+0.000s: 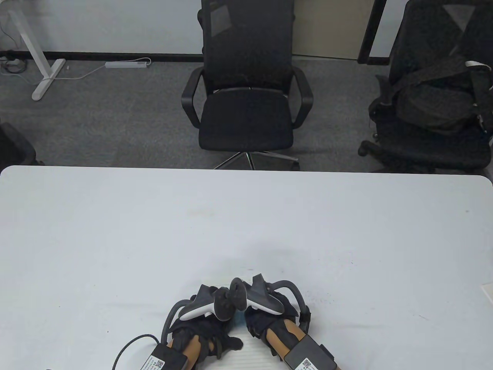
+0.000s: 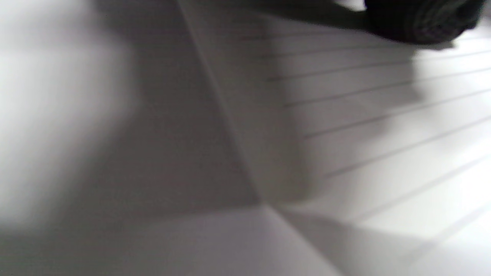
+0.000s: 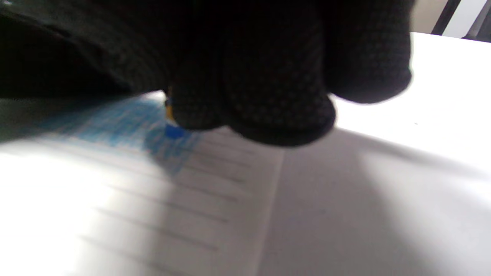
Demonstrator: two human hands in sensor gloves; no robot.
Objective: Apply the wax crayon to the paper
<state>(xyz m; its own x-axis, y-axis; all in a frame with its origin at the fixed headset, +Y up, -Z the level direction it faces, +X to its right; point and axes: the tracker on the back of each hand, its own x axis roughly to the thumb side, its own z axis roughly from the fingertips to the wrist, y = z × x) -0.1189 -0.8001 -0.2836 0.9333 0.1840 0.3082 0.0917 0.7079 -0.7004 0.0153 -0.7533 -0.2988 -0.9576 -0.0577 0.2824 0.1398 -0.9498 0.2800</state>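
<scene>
A sheet of lined white paper [image 1: 252, 352] lies at the table's near edge, between my hands. My right hand [image 1: 257, 323] grips a blue crayon [image 3: 174, 131]; only its blue tip and a bit of yellow wrapper show under the gloved fingers [image 3: 268, 96]. The tip touches the paper [image 3: 172, 214] at the edge of a patch of blue scribble [image 3: 115, 122]. My left hand [image 1: 227, 343] rests on the paper's left part, holding nothing. One left fingertip [image 2: 418, 19] shows over the lined sheet [image 2: 383, 115] in the left wrist view.
The white table [image 1: 246, 231] stretches far and wide beyond the hands. A black office chair [image 1: 246, 96] stands behind the far edge, and another chair with a bag [image 1: 435, 104] at the back right. A dark object [image 1: 488, 293] sits at the right edge.
</scene>
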